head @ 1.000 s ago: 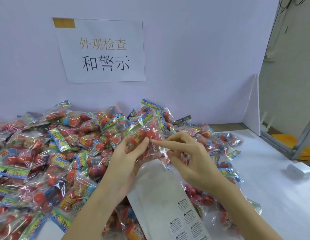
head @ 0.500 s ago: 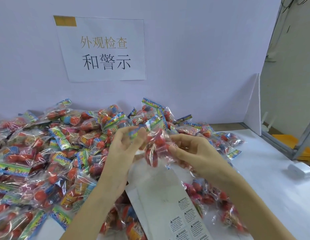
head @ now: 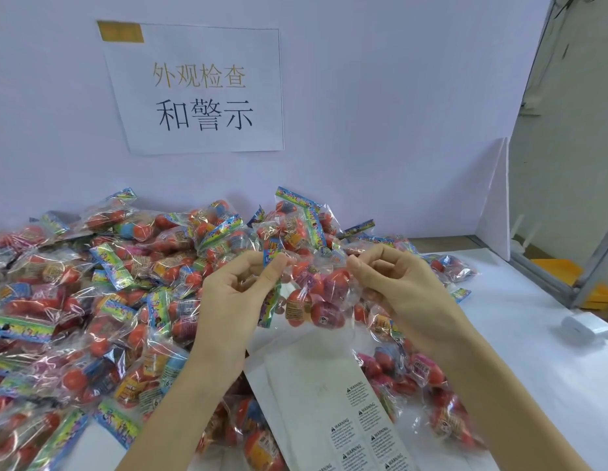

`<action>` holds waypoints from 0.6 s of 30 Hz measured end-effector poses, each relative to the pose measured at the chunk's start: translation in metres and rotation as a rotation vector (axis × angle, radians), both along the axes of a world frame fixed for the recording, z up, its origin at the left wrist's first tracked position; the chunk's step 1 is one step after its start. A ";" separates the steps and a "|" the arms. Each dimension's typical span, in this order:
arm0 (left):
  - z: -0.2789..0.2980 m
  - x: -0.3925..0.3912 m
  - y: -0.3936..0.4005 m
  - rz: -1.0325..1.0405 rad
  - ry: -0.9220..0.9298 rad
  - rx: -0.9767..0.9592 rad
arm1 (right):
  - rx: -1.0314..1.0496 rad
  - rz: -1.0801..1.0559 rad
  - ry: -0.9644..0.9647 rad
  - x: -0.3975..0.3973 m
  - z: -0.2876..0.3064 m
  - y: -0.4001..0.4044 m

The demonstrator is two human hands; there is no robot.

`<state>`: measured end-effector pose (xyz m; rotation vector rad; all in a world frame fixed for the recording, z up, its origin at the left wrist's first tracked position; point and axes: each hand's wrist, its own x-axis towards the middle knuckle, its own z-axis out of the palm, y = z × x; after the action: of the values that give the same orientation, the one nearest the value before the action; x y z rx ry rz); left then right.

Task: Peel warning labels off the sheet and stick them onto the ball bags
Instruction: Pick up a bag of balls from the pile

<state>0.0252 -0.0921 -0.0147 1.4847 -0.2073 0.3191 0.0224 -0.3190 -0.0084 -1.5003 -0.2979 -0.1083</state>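
A clear ball bag (head: pixel 312 294) with red balls hangs in the air between my two hands, above the label sheet. My left hand (head: pixel 234 300) pinches its left top edge by the coloured header. My right hand (head: pixel 397 294) pinches its right top edge. The white label sheet (head: pixel 316 385) lies flat on the table below, and several black-printed warning labels (head: pixel 360 426) sit on its near end. No label is visible on my fingers.
A big heap of ball bags (head: pixel 92 300) covers the table's left and back. More bags (head: pixel 414 375) lie right of the sheet. A white roll (head: pixel 588 326) rests at the right. A paper sign (head: pixel 200 93) hangs on the back wall.
Both hands lifted one bag out of the heap, raised it and spread it out between them; a second ago they were reaching into the pile.
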 end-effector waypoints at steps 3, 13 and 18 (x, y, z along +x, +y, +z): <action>0.000 -0.005 -0.005 0.074 -0.117 0.044 | 0.056 0.038 0.000 -0.001 -0.001 0.009; -0.004 0.003 0.002 0.066 -0.104 0.070 | 0.074 -0.033 0.033 -0.009 0.000 0.020; -0.005 0.002 -0.001 0.049 -0.100 0.000 | 0.177 0.027 0.050 -0.007 0.002 0.020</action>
<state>0.0270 -0.0932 -0.0198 1.4771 -0.2509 0.4332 0.0150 -0.2993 -0.0062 -1.3207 -0.2609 -0.0738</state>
